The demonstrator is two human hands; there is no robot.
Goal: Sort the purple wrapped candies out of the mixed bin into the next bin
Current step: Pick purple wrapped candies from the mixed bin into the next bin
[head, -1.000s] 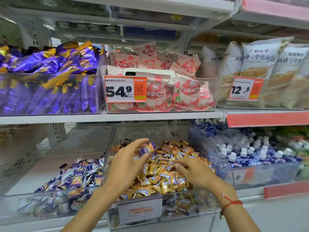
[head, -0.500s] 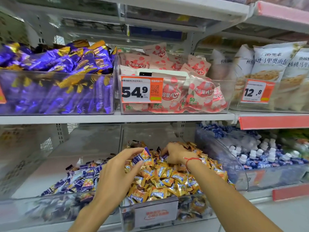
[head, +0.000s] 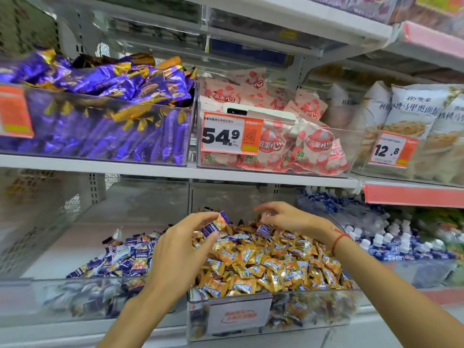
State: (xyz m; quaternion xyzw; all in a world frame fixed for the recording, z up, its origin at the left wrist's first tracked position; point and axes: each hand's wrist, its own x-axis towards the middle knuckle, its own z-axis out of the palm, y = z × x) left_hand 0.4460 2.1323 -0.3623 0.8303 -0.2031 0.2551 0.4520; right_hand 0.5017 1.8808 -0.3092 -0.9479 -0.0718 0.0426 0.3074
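Observation:
The clear mixed bin on the lower shelf is heaped with orange-gold wrapped candies; a few purple ones lie at the back. To its left stands the neighbouring clear bin, which holds purple wrapped candies. My left hand hovers over the mixed bin's left edge and pinches one purple candy between thumb and fingers. My right hand is over the back of the pile with curled fingers; whether they hold a candy is not clear.
The shelf above carries a bin of large purple-gold packs, a bin of pink packs with a 54.9 price tag, and white bags. A bin of blue-white sweets sits right of the mixed bin.
My right hand moved from the front of the pile to the back and lifted slightly. My left hand kept hold of the purple candy near the same spot.

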